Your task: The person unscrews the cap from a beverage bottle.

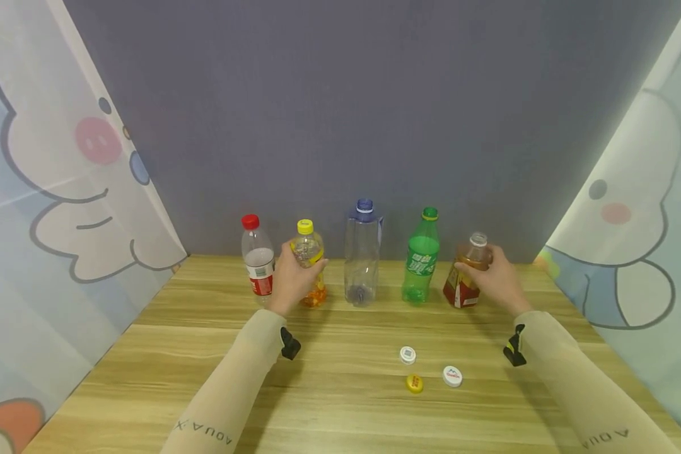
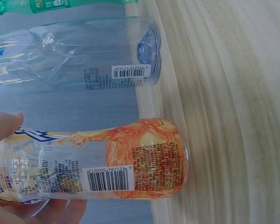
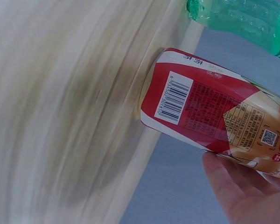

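Note:
My left hand [image 1: 294,281] grips a clear plastic bottle [image 1: 316,297] with a yellow cap and an orange-printed label, standing upright at the back of the table. In the left wrist view, the thumb and fingers go round the upper part of this bottle [image 2: 116,163]. On the right, my right hand [image 1: 500,282] holds a capless bottle [image 1: 461,294] with a red and gold label. The right wrist view shows that bottle [image 3: 196,102] with its base close to the tabletop; whether it touches is unclear. Between the hands stand a capless clear bottle [image 1: 360,265] and a capless green bottle [image 1: 421,261].
A red-capped bottle [image 1: 258,261] stands left of my left hand. Two white caps, one with a square print [image 1: 407,355] and another with red print [image 1: 453,376], lie near a yellow cap [image 1: 414,383] on the wooden table [image 1: 340,403]. A grey panel [image 1: 340,126] rises behind.

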`<state>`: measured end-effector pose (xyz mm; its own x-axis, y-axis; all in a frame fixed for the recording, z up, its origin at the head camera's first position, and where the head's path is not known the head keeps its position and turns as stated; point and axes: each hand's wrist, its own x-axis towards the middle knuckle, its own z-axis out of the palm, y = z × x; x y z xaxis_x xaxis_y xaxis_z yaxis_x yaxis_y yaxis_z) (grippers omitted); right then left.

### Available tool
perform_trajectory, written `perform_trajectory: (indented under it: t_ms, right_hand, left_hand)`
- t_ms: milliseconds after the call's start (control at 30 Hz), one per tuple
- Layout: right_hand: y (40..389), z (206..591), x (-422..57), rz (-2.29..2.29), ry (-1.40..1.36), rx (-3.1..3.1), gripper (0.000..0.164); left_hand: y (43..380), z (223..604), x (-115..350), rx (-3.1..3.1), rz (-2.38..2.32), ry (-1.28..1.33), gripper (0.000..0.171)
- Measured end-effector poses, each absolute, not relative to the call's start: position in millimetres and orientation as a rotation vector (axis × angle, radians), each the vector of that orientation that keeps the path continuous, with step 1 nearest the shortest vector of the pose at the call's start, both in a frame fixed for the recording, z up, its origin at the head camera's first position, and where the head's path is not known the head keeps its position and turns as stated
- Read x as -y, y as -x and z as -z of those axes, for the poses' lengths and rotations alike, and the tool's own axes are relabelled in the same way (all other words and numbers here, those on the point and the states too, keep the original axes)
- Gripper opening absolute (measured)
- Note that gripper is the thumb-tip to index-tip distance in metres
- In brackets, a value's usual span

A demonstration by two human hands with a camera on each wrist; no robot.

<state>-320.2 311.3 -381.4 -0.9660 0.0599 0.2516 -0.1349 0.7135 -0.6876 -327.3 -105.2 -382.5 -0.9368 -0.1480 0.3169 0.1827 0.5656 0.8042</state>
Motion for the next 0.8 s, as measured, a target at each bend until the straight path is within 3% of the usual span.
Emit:
perform_trajectory:
  t_ms: [367, 800]
  right_hand:
    - [318.2, 377.6, -314.2, -1.090, -0.073, 2.738, 0.107]
    - [298.9, 363.4, -314.4, -1.065, -0.029, 2.658, 0.105]
  left_hand:
    - [327.8, 384.9, 104.9, 2.435, 1.367, 0.029, 0.084]
    - [314.7, 384.6, 111.3, 2.393, 1.394, 0.067, 0.079]
